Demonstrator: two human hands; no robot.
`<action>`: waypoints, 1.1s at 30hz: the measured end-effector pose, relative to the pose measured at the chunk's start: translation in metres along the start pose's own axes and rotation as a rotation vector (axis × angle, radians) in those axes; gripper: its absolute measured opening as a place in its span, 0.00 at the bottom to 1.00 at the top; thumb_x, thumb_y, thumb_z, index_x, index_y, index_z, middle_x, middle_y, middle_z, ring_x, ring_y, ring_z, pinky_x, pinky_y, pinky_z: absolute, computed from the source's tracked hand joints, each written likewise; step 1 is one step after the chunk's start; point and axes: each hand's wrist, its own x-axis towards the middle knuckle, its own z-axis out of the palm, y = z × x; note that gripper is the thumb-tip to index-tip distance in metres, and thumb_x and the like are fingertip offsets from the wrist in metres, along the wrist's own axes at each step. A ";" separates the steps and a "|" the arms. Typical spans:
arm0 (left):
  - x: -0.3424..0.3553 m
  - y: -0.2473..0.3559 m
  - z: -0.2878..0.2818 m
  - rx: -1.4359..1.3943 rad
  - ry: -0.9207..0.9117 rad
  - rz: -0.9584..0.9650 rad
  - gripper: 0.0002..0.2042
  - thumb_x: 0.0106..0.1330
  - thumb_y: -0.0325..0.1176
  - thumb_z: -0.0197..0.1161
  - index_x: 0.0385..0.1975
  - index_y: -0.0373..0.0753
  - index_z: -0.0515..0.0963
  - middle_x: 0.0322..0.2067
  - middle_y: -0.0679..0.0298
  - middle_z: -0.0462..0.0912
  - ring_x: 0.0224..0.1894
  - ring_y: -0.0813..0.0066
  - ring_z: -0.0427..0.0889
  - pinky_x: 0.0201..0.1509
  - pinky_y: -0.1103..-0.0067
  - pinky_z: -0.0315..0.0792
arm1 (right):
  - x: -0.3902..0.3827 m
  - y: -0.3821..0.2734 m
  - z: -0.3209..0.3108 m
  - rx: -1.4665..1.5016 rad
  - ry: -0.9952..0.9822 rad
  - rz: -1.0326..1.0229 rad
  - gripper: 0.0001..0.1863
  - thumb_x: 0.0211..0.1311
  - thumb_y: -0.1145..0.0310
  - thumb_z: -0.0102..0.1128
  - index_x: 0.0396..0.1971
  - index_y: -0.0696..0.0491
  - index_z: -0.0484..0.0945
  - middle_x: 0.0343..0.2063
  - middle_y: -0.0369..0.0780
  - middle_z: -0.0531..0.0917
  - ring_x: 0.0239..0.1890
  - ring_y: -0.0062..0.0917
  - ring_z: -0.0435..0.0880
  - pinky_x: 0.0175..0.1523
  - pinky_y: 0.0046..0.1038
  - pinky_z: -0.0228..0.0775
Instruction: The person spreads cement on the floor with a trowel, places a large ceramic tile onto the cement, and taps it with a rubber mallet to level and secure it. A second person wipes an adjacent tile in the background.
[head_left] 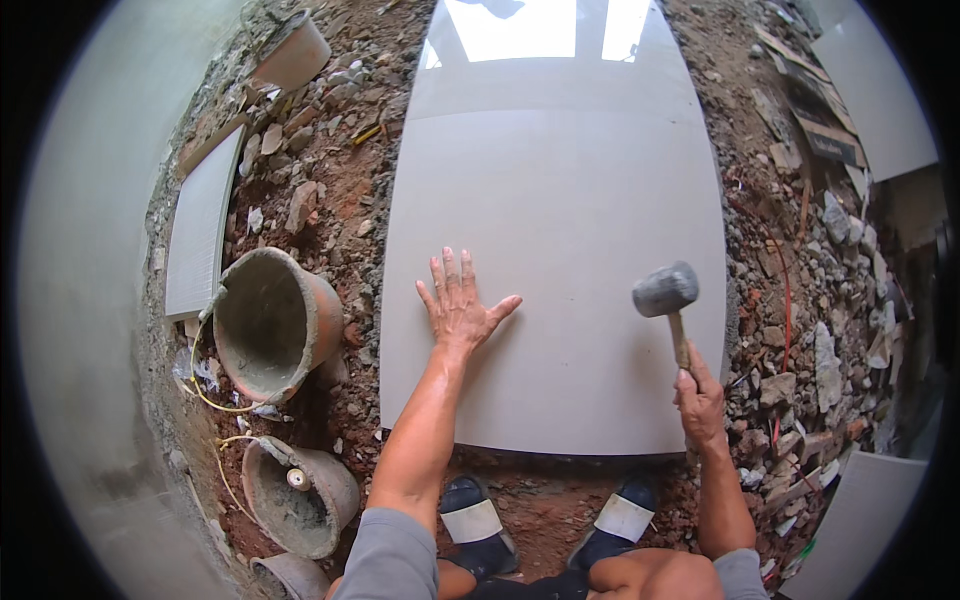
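Note:
A large glossy off-white floor tile (560, 390) lies flat in front of my feet, and more tile surface (550, 90) reflecting bright windows continues beyond it. On the tile's left part my left hand (461, 310) rests palm down, fingers spread, holding nothing. My right hand (701, 400) is wrapped round the wooden handle of a rubber mallet (665, 290). The dark mallet head is raised over the tile's right side, slightly blurred; how far above the surface it hangs I cannot tell.
Mortar-crusted buckets (325, 310) stand to the left, a smaller bucket (335, 490) nearer me. A tile (200, 225) leans by the left wall (90, 300). Rubble (790, 380) covers the ground on the right, with another tile (860, 530) at lower right. My sandalled feet (475, 525) stand at the tile's near edge.

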 end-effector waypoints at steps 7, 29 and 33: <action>-0.005 -0.017 0.005 -0.092 -0.044 -0.030 0.59 0.48 0.80 0.52 0.74 0.43 0.43 0.74 0.53 0.34 0.76 0.55 0.28 0.72 0.46 0.24 | 0.020 -0.038 0.069 -0.408 -0.012 -0.415 0.24 0.61 0.73 0.60 0.59 0.51 0.74 0.26 0.41 0.78 0.26 0.31 0.78 0.33 0.32 0.71; -0.004 -0.023 0.006 -0.166 -0.025 0.012 0.53 0.54 0.77 0.46 0.74 0.45 0.44 0.75 0.58 0.35 0.76 0.57 0.29 0.71 0.43 0.26 | 0.023 -0.073 0.131 -0.556 -0.032 -0.518 0.25 0.54 0.78 0.65 0.54 0.52 0.77 0.29 0.43 0.78 0.29 0.33 0.78 0.34 0.33 0.71; -0.003 -0.025 0.005 -0.195 -0.044 0.027 0.52 0.55 0.75 0.47 0.74 0.46 0.42 0.75 0.59 0.35 0.76 0.57 0.30 0.71 0.43 0.27 | 0.019 -0.082 0.134 -0.642 -0.056 -0.544 0.26 0.54 0.78 0.65 0.55 0.52 0.76 0.29 0.43 0.79 0.29 0.34 0.78 0.34 0.33 0.71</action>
